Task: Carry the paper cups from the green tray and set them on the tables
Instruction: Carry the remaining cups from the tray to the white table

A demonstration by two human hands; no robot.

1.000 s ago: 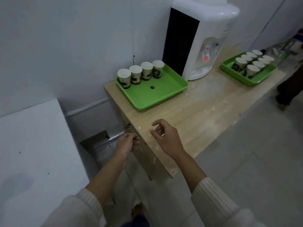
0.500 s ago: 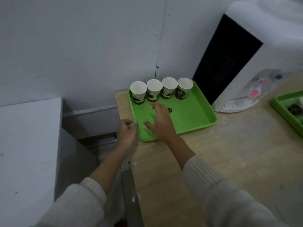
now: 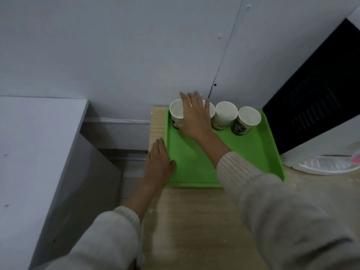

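Four cups stand upright in a row along the far edge of the tray (image 3: 243,152), rims up, insides white, dark print on the sides. Leftmost cup (image 3: 176,114) sits at the tray's far left corner; second cup (image 3: 211,111) mostly hidden under the right hand (image 3: 194,117); third cup (image 3: 226,114) and fourth cup (image 3: 248,118) stand clear to the right, touching or nearly so. Right hand is spread over the first two cups, fingers apart, thumb low against the leftmost cup's side; whether it actually grips a cup, cannot tell. Left hand (image 3: 158,164) lies flat and open on the tray's left rim, near the front left corner, holding nothing. Tray rests at the far left corner of the wooden table (image 3: 194,221), against the wall. Water dispenser (image 3: 321,117) stands just right of the tray. A white cabinet (image 3: 39,152) sits left of the table, apart from it.
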